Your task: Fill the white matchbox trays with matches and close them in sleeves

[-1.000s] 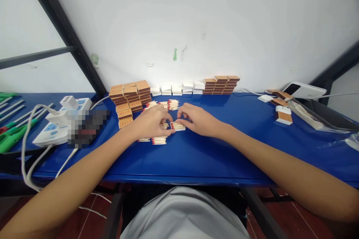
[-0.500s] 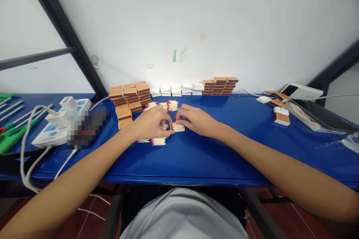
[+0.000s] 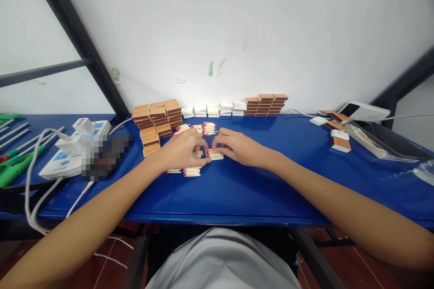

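Note:
A small white matchbox tray (image 3: 217, 157) filled with red-tipped matches lies on the blue table between my hands. My left hand (image 3: 188, 148) is curled at the tray's left end, its fingertips by the red match heads. From the right, my right hand (image 3: 233, 145) has its thumb and fingers closed on the tray's right end and the matches there. Loose piles of matches (image 3: 192, 171) lie under and in front of my left hand. More match bundles (image 3: 209, 128) are behind it. The left palm hides some of the matches.
Stacked brown matchboxes (image 3: 172, 110) stand at back left, and another stack (image 3: 266, 104) at back right. White trays (image 3: 213, 111) line the wall between them. A power strip (image 3: 64, 158) with cables is at left; a white device (image 3: 364, 111) and several matchboxes (image 3: 341, 143) lie at right.

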`<state>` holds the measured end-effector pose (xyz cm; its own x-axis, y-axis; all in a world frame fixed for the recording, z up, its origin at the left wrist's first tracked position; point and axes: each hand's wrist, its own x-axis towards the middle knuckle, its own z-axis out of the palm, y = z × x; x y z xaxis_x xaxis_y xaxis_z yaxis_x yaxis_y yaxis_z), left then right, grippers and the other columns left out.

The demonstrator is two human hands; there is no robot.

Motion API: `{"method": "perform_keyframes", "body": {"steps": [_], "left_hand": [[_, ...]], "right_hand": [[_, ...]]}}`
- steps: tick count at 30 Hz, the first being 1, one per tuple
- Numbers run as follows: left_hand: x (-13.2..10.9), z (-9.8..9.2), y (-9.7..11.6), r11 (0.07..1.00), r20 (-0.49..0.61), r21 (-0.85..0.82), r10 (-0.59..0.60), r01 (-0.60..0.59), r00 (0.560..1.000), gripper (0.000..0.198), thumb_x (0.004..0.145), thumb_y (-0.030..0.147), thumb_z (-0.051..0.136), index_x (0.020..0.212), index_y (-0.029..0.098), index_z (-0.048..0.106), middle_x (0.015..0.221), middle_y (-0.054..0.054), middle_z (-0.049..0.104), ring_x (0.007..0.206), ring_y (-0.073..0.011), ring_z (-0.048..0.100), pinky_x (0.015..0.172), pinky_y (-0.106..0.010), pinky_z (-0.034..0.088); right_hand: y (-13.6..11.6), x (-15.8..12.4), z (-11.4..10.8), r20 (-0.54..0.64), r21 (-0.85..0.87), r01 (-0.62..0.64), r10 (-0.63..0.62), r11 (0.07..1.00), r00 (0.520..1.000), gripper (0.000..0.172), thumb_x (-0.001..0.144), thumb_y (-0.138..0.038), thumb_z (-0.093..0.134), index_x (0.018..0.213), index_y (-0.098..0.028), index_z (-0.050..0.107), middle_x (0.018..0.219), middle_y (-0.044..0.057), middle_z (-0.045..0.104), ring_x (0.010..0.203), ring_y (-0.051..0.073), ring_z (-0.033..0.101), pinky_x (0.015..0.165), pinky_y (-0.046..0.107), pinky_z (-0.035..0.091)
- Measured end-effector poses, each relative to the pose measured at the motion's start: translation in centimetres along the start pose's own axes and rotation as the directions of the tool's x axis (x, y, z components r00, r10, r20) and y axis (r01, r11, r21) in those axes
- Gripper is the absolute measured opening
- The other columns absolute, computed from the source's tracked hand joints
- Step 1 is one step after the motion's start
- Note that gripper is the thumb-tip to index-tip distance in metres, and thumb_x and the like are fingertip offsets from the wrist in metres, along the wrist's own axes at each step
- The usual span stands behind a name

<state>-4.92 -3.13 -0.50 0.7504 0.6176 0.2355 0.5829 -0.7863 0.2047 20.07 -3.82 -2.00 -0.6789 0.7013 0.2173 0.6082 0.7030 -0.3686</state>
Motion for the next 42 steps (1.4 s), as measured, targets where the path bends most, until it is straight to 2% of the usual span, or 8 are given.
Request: {"method": "perform_keyframes", "body": {"steps": [9, 18, 23, 29, 34, 36, 40, 42], "left_hand": [[0.0, 0.2, -0.2, 1.0, 0.007, 0.015, -0.016, 0.016, 1.0, 0.031, 0.087, 0.049, 0.08, 0.099, 0.02, 0.08, 0.084, -0.005, 0.067, 0.088, -0.0237, 0.061, 0.083, -0.037, 0.047], [-0.1, 0.0, 0.1, 0.999, 0.011, 0.019, -0.031, 0.031, 0.999, 0.03, 0.088, 0.047, 0.079, 0.099, 0.019, 0.08, 0.087, -0.007, 0.07, 0.095, -0.0261, 0.062, 0.08, -0.037, 0.048], [0.0, -0.3, 0.2, 0.998, 0.015, 0.005, -0.056, 0.056, 0.998, 0.029, 0.088, 0.047, 0.078, 0.099, 0.02, 0.081, 0.087, -0.007, 0.07, 0.094, -0.0259, 0.062, 0.08, -0.037, 0.048], [0.0, -0.2, 0.3, 0.999, 0.013, 0.003, -0.037, 0.037, 0.999, 0.026, 0.089, 0.044, 0.078, 0.097, 0.019, 0.079, 0.083, -0.005, 0.069, 0.093, -0.0254, 0.062, 0.081, -0.037, 0.048], [-0.1, -0.1, 0.0, 0.999, 0.005, 0.007, -0.036, 0.036, 0.999, 0.026, 0.09, 0.046, 0.078, 0.096, 0.02, 0.079, 0.084, -0.005, 0.069, 0.091, -0.0247, 0.062, 0.078, -0.036, 0.048], [-0.2, -0.1, 0.0, 0.999, 0.005, 0.005, -0.036, 0.036, 0.999, 0.026, 0.09, 0.046, 0.077, 0.097, 0.02, 0.079, 0.085, -0.005, 0.07, 0.091, -0.0243, 0.062, 0.079, -0.036, 0.048], [-0.2, 0.1, -0.1, 0.999, 0.006, 0.003, -0.038, 0.038, 0.999, 0.028, 0.091, 0.048, 0.075, 0.099, 0.022, 0.08, 0.085, -0.005, 0.07, 0.093, -0.0249, 0.063, 0.082, -0.037, 0.049], [-0.2, 0.2, -0.2, 0.999, 0.004, 0.0, -0.038, 0.038, 0.999, 0.027, 0.091, 0.048, 0.075, 0.098, 0.022, 0.08, 0.084, -0.005, 0.069, 0.094, -0.0253, 0.063, 0.083, -0.037, 0.049]], "right_hand": [[0.5, 0.2, -0.9, -0.084, 0.029, 0.019, -0.016, 0.999, 0.996, 0.014, 0.104, -0.027, 0.06, 0.099, -0.02, 0.071, 0.094, 0.004, 0.058, 0.078, 0.017, 0.055, 0.073, 0.028, 0.041], [8.9, -1.0, -4.5, -0.292, -0.179, -0.314, 0.254, 0.933, 0.922, 0.017, 0.097, -0.03, 0.06, 0.089, -0.019, 0.069, 0.077, 0.004, 0.066, 0.07, 0.018, 0.055, 0.066, 0.03, 0.034], [11.5, -2.3, -7.1, -0.51, -0.107, -0.5, 0.385, 0.859, 0.769, 0.021, 0.094, -0.035, 0.06, 0.082, -0.02, 0.069, 0.073, 0.006, 0.068, 0.068, 0.02, 0.057, 0.066, 0.033, 0.037], [13.8, -3.2, -8.3, -0.636, -0.076, -0.613, 0.435, 0.787, 0.637, 0.017, 0.092, -0.034, 0.063, 0.081, -0.021, 0.068, 0.078, 0.007, 0.071, 0.072, 0.022, 0.058, 0.069, 0.035, 0.039], [16.1, -3.8, -8.4, -0.77, 0.047, -0.67, 0.454, 0.741, 0.449, 0.017, 0.092, -0.035, 0.062, 0.096, -0.02, 0.07, 0.078, 0.006, 0.069, 0.077, 0.025, 0.062, 0.074, 0.037, 0.042], [16.8, -3.9, -8.4, -0.796, 0.099, -0.674, 0.464, 0.732, 0.387, 0.024, 0.093, -0.037, 0.061, 0.107, -0.019, 0.07, 0.08, 0.006, 0.07, 0.08, 0.026, 0.063, 0.077, 0.038, 0.044], [17.7, -3.6, -8.5, -0.77, 0.201, -0.682, 0.544, 0.703, 0.334, 0.032, 0.092, -0.042, 0.063, 0.112, -0.018, 0.071, 0.086, 0.009, 0.073, 0.088, 0.029, 0.065, 0.084, 0.04, 0.047], [18.3, -3.5, -8.5, -0.749, 0.307, -0.681, 0.61, 0.665, 0.259, 0.035, 0.091, -0.043, 0.066, 0.114, -0.018, 0.071, 0.091, 0.01, 0.075, 0.094, 0.03, 0.066, 0.09, 0.042, 0.048]]}}
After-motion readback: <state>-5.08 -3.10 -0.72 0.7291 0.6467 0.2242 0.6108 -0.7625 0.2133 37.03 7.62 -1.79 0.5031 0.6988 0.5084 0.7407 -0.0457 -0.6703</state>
